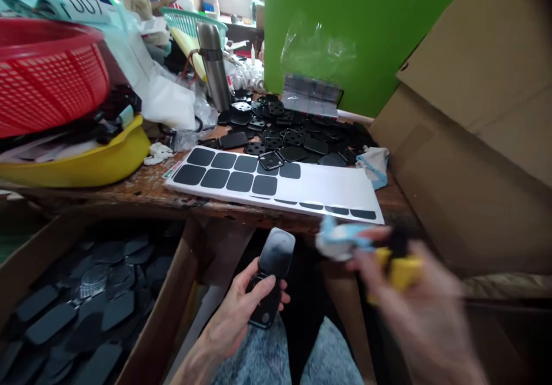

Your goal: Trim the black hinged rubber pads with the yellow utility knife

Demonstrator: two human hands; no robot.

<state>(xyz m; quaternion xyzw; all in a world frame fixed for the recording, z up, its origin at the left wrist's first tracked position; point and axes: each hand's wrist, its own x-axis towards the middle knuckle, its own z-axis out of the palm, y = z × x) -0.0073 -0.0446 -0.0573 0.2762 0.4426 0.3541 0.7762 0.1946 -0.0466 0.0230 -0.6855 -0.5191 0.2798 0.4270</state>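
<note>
My left hand (248,304) is closed round a black flat rounded part (271,270), held upright over my lap below the table edge. My right hand (414,310) is smeared by motion at the lower right; it seems to grip a yellow and black object (399,267) with a white and blue cloth-like thing (340,241) at its fingertips. A white sheet (328,189) with black rounded-square stickers (228,172) lies on the wooden table (146,186) just above both hands. Behind it sits a heap of several black plastic parts (293,134).
An open cardboard box (172,310) at the lower left holds several dark flat pieces (86,304). A red basket (47,74) over a yellow bowl (95,163) stands on the left. A steel flask (214,65), a green panel (345,34) and a big cardboard box (478,120) on the right.
</note>
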